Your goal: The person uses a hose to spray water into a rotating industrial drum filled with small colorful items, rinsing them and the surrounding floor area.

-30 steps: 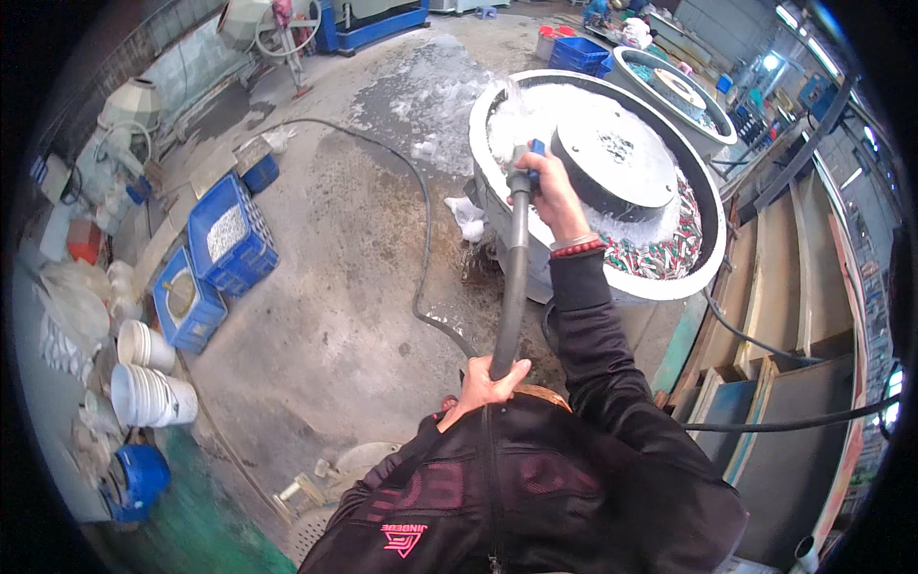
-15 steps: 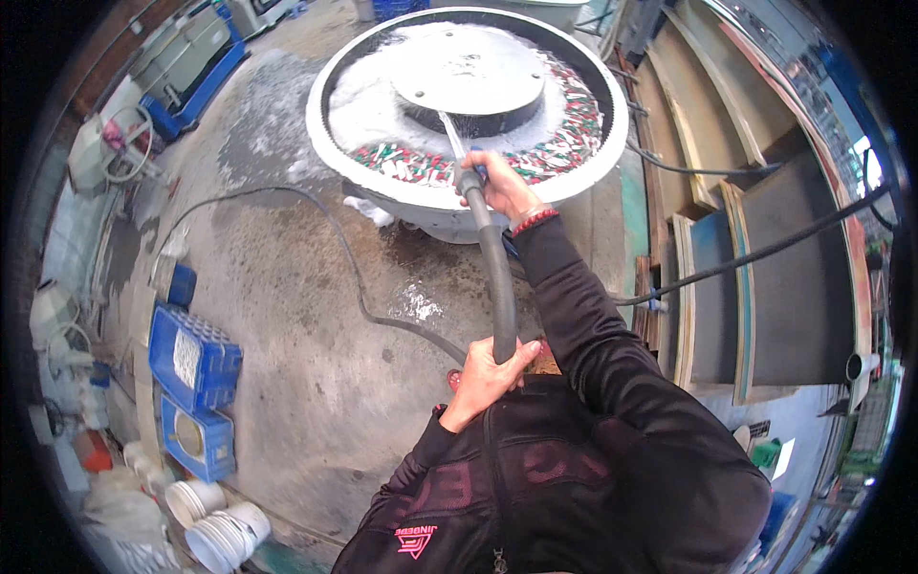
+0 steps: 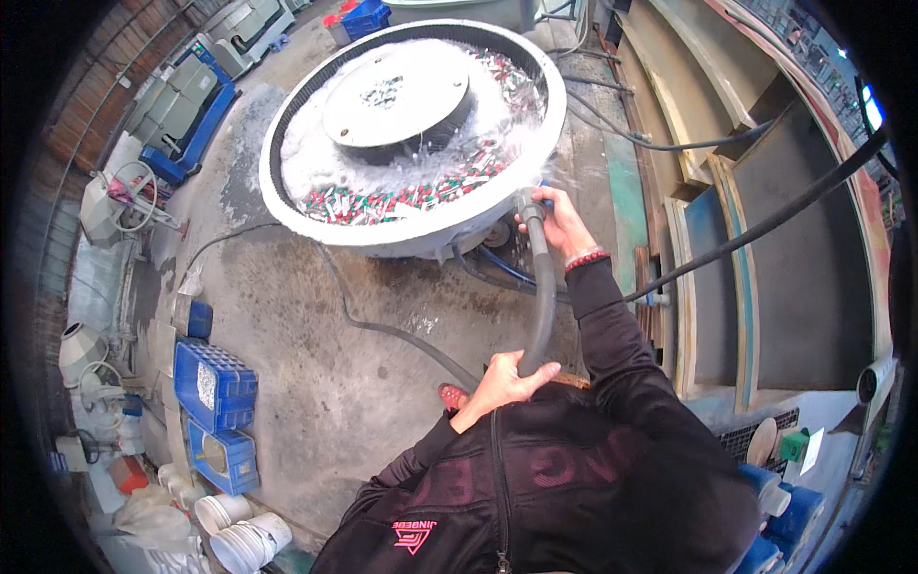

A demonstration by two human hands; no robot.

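Note:
My right hand (image 3: pixel 558 222) is closed around the end of a dark grey hose (image 3: pixel 545 292), by a fitting with a small blue part. Lower down, my left hand (image 3: pixel 501 386) wraps the same hose near my body. Water sprays from the hose end across the right side of a large round white tub (image 3: pixel 373 237). In the tub, many small red, green and white pieces (image 3: pixel 430 194) lie in a ring among white foam (image 3: pixel 311 153). A round whitish lid-like disc (image 3: pixel 397 94) stands at its centre, with a few pieces on top.
A thinner hose (image 3: pixel 368 327) trails over the wet floor toward my body. Blue crates (image 3: pixel 215 394) and white buckets (image 3: pixel 251 543) stand at the left. Wood-edged bays (image 3: pixel 803 268) line the right, crossed by a thick black cable or hose (image 3: pixel 765 244). Machines on blue bases stand far left.
My right hand and the hose end have swung right, from over the tub's front to outside its right rim. The spray has shifted right too. My view has turned, so the tub sits further left.

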